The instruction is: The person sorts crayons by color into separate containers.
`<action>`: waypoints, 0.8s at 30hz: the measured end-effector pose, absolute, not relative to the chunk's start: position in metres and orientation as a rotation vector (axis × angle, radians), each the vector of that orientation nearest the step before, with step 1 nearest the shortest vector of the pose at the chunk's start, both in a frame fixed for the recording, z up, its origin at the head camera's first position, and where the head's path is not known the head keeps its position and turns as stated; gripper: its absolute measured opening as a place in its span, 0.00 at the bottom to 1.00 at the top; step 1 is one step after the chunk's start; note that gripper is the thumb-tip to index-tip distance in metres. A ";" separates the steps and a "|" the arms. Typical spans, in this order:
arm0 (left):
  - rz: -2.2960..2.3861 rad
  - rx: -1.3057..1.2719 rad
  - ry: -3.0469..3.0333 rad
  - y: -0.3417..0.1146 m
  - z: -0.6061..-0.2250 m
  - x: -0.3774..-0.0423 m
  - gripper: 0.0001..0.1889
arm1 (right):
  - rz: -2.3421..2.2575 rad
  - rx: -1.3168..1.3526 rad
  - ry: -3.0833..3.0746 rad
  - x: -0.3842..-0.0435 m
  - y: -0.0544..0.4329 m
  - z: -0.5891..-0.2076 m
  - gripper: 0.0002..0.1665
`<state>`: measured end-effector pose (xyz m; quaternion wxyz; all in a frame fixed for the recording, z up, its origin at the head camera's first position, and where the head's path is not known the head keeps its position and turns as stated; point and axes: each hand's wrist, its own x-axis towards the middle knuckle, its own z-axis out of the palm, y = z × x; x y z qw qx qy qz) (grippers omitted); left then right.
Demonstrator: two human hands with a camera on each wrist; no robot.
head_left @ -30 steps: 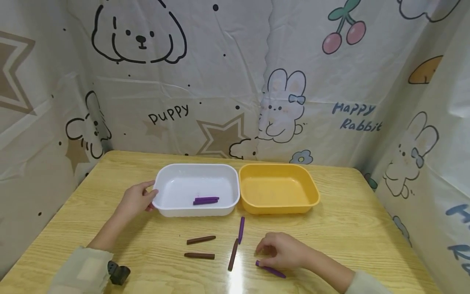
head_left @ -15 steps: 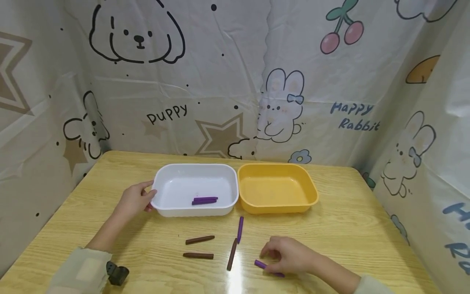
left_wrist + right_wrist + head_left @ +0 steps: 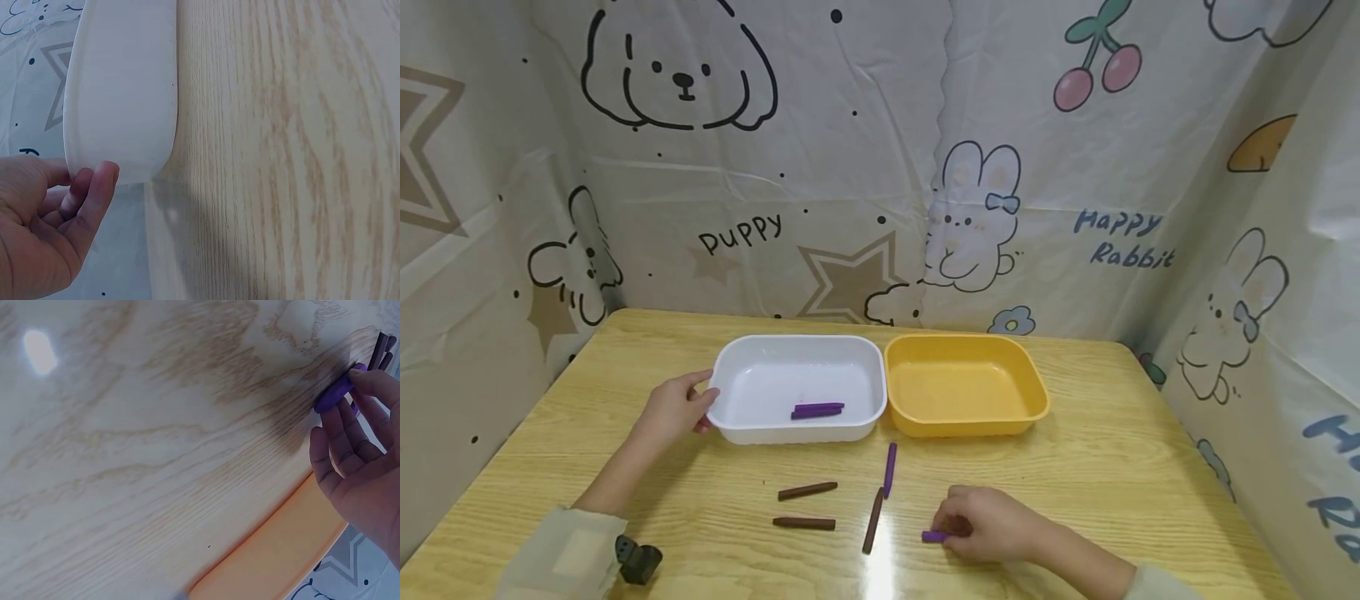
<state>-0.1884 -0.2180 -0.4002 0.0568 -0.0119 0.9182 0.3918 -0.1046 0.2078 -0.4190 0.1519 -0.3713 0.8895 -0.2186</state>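
My left hand [image 3: 672, 406] grips the left end of a white plastic tray [image 3: 760, 383], thumb over the rim and fingers curled below. Two purple crayons [image 3: 817, 411] lie side by side on the tray's floor. In the front right, my right hand [image 3: 988, 525] pinches another purple crayon [image 3: 336, 392] between thumb and fingers, low over the table. Only its left end shows in the head view. To the left of that hand, one more purple crayon [image 3: 891, 469] and a brown crayon [image 3: 873, 522] lie nearly end to end.
A yellow tray [image 3: 967, 379] stands against the white one's right side. Two further brown crayons, an upper one [image 3: 807, 491] and a lower one [image 3: 804, 523], lie in front of the white tray. A printed cloth [image 3: 850, 183] hangs behind the wooden table [image 3: 1097, 467].
My right hand has closed on the purple crayon near it, and that crayon has turned slightly. My left hand stays on the white tray.
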 end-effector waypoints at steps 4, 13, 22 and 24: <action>1.191 -0.034 2.785 -0.218 -0.400 -0.188 0.27 | -0.593 -1.067 2.573 -0.105 0.208 -0.418 0.06; 1.184 -0.033 2.784 -0.218 -0.400 -0.188 0.28 | -0.598 -1.060 2.618 -0.109 0.210 -0.414 0.05; 1.170 -0.032 2.792 -0.218 -0.399 -0.188 0.28 | -0.579 -1.139 2.663 -0.120 0.206 -0.404 0.04; 1.171 -0.031 2.793 -0.218 -0.400 -0.188 0.28 | -0.557 -1.133 2.669 -0.123 0.205 -0.400 0.06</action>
